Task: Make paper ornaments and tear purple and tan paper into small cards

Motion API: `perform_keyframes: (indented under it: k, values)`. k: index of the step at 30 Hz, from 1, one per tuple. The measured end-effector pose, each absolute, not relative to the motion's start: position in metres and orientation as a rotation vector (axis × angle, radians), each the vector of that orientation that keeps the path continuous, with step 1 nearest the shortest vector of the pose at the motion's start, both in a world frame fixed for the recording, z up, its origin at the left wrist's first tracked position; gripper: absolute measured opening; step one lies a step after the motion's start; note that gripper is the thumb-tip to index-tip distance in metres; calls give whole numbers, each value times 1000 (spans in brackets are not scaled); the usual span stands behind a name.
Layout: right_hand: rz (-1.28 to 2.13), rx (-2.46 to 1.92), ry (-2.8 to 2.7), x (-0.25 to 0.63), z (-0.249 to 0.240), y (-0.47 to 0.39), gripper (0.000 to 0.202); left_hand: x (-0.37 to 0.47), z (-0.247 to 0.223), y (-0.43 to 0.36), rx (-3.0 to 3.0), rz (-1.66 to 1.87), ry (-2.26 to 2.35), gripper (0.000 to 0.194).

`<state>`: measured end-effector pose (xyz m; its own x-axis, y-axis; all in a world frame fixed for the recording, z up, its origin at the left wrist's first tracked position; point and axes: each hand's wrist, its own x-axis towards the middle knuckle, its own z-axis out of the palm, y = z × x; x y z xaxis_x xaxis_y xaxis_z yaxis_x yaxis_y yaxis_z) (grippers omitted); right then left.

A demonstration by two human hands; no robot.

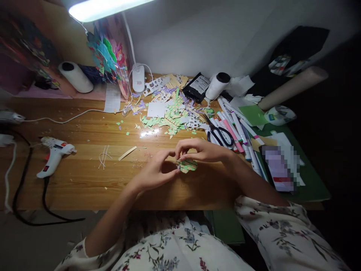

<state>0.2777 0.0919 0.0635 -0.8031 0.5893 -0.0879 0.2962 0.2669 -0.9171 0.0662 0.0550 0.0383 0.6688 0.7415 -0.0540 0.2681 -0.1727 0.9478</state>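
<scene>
A small rounded piece with a green and cream woven-looking pattern is held just above the wooden table near its front edge. My left hand pinches its left edge between thumb and fingers. From above, my right hand closes on the upper left part of the same piece, its fingertips close to those of my left hand. The fingertips partly cover the piece. On the table to the left lie a loose cream strip and a tangle of thin white string.
Green, cream and purple paper scraps are heaped at the back. Black-handled scissors lie beside several markers on the right, with a phone nearer. A hot glue gun with a black cable lies left. A lamp hangs above.
</scene>
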Motion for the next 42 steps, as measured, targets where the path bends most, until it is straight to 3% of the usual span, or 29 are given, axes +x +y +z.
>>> perform_keyframes:
  k: [5,19,25,33,42]
  values:
    - [1560,-747,-2344,274,67,92,14,75,27,55,1412,510,668,29]
    - [1670,-723,-2298,278,67,89,14,75,27,50,1322,428,661,18]
    - [1626,-840,-2232,281,59,87,16,77,17,50,1236,453,728,25]
    - [1562,-1248,-1745,281,34,64,20,70,24,81,1575,435,865,38]
    - [1422,-1368,-1465,268,2,58,16,75,31,133,1884,150,811,34]
